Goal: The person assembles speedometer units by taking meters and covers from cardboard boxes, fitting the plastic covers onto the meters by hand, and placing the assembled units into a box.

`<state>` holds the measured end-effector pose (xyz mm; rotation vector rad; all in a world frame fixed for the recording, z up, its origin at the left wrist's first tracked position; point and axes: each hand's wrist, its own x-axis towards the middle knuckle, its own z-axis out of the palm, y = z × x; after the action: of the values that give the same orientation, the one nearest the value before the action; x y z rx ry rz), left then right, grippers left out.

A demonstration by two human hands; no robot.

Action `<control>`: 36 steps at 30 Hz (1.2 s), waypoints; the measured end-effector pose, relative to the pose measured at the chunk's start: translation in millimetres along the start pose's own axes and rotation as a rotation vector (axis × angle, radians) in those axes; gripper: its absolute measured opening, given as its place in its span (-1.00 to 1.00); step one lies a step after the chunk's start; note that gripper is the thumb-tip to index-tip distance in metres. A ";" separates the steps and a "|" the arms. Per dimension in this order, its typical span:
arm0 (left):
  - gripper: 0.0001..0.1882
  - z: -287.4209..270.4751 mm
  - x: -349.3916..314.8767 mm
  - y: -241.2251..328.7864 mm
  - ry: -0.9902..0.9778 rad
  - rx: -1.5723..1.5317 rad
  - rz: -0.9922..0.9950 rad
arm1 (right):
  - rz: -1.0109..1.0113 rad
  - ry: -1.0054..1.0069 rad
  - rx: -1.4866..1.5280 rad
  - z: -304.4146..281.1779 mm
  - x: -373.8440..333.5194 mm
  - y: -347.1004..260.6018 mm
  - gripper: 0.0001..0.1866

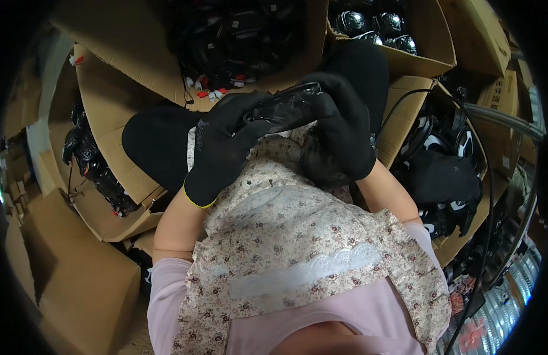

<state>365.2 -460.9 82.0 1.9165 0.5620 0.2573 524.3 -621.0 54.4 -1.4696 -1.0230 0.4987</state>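
Both my hands wear black knit gloves and are raised over my lap. A dark, elongated item (288, 109) with a glossy, wrinkled surface like plastic film spans the space between them; its exact kind is unclear. My left hand (222, 145) is closed on its left end, thumb along the near side. Around its right end, the fingers of my right hand (348, 121) are wrapped. Below the right palm bulges a dark rounded shape (321, 160), too dark to tell apart from the glove. A floral apron (285, 231) covers my lap beneath the hands.
Ahead, an open carton (129, 44) holds many dark pieces with red and white tips. Shiny black domed parts (368, 26) fill another box at the far right. Beside my right arm, a carton (404, 112) contains black headphone-like pieces. A black cable (491, 195) hangs at right. More cartons (78, 266) stand left.
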 end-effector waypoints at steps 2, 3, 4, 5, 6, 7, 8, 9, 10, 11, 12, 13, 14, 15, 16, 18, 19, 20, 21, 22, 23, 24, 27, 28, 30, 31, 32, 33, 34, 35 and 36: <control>-0.60 1.2 -0.9 -0.2 0.033 0.114 0.092 | 0.075 0.053 0.066 -0.2 0.2 0.4 -0.71; -0.59 1.1 -1.0 0.2 0.029 0.117 0.076 | 0.094 0.061 0.076 0.7 0.5 1.6 -0.74; -0.58 1.1 -1.1 1.1 0.024 0.121 0.061 | 0.079 0.034 0.041 -1.1 0.4 2.9 -0.76; -0.57 1.4 -0.6 1.9 0.026 0.121 0.040 | 0.059 0.031 0.010 -1.5 -0.1 4.8 -0.77; -0.58 1.6 -0.1 3.1 0.026 0.116 0.068 | 0.039 0.029 -0.021 -3.0 -0.4 7.1 -0.78; -0.59 2.7 0.9 4.1 0.031 0.107 0.089 | 0.015 0.052 -0.048 -2.7 -0.9 9.6 -0.79; -0.60 4.2 2.3 4.7 0.033 0.094 0.114 | -0.072 0.080 -0.075 -3.9 -0.9 12.3 -0.79; -0.61 5.2 3.5 5.4 0.010 0.106 0.152 | -0.083 0.054 -0.080 -4.5 -0.5 14.9 -0.79; -0.62 6.5 5.2 5.4 -0.014 0.116 0.193 | -0.159 0.034 -0.082 -5.2 0.0 16.9 -0.78; -0.63 6.6 6.0 5.3 -0.051 0.143 0.196 | -0.183 0.007 -0.088 -5.1 -1.0 17.0 -0.77; -0.64 6.9 7.1 4.4 -0.050 0.130 0.195 | -0.163 0.028 -0.050 -4.4 -0.3 17.4 -0.72; -0.64 6.1 8.1 2.5 -0.055 0.138 0.165 | -0.104 0.042 -0.017 -3.6 -0.1 16.4 -0.66; -0.65 4.0 9.1 -0.2 -0.036 0.148 0.147 | -0.061 0.054 0.007 -2.4 0.5 14.9 -0.61; -0.61 5.0 9.0 -4.1 0.060 0.083 0.112 | 0.016 0.063 0.117 -0.4 2.6 14.0 -0.55; -0.60 4.9 9.2 -9.2 0.121 -0.153 0.066 | 0.080 0.071 0.217 1.6 4.6 12.8 -0.48; -0.58 7.3 12.2 -22.9 0.256 -0.663 0.039 | 0.207 0.082 0.419 6.0 9.7 11.8 -0.35; -0.56 11.0 10.3 -29.0 0.239 -0.970 0.048 | 0.274 0.084 0.519 7.7 11.7 11.9 -0.28; -0.56 13.0 10.1 -35.2 0.197 -0.931 0.005 | 0.348 0.082 0.628 8.4 12.2 11.8 -0.21; -0.56 16.4 8.5 -39.7 0.153 -0.895 -0.042 | 0.376 0.058 0.612 7.8 13.5 13.0 -0.31; -0.53 17.6 7.0 -42.6 0.105 -0.846 -0.076 | 0.391 0.101 0.615 7.8 13.1 13.8 -0.34; -0.51 18.5 7.7 -44.3 0.013 -0.752 0.018 | 0.406 0.137 0.632 6.4 12.2 14.8 -0.37; -0.47 17.3 6.7 -43.4 0.072 -0.622 -0.091 | 0.420 0.170 0.647 5.2 10.5 15.4 -0.40; -0.30 7.9 12.3 -32.7 0.331 -0.485 0.103 | 0.375 0.129 0.546 5.5 4.3 14.9 -0.42; -0.28 4.4 16.9 -27.7 0.268 -0.349 0.183 | 0.359 0.117 0.515 6.7 3.1 13.9 -0.43; -0.25 -8.8 23.7 -16.3 0.145 -0.105 0.306 | 0.258 0.104 0.508 12.1 4.0 12.6 -0.44; -0.30 -10.7 24.3 -11.3 0.051 -0.033 0.222 | 0.218 0.095 0.528 13.9 4.6 11.5 -0.44; -0.30 -12.8 26.6 -7.7 0.016 -0.065 0.170 | 0.228 0.091 0.531 15.7 5.3 10.3 -0.46; -0.31 -12.3 30.3 -5.9 -0.007 -0.117 0.140 | 0.252 0.088 0.559 16.5 4.8 8.2 -0.48; -0.32 -12.7 33.3 -4.7 -0.035 -0.170 0.112 | 0.288 0.090 0.591 16.9 4.9 6.6 -0.50; -0.40 -9.1 34.3 -4.1 -0.045 -0.259 0.129 | 0.276 0.086 0.582 15.4 5.1 5.4 -0.52; -0.42 -7.1 35.5 -4.2 -0.042 -0.222 0.165 | 0.280 0.080 0.578 13.7 4.2 4.0 -0.54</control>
<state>391.7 -436.3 78.2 1.7492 0.3329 0.3691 516.8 -609.4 49.0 -1.0984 -0.5415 0.8495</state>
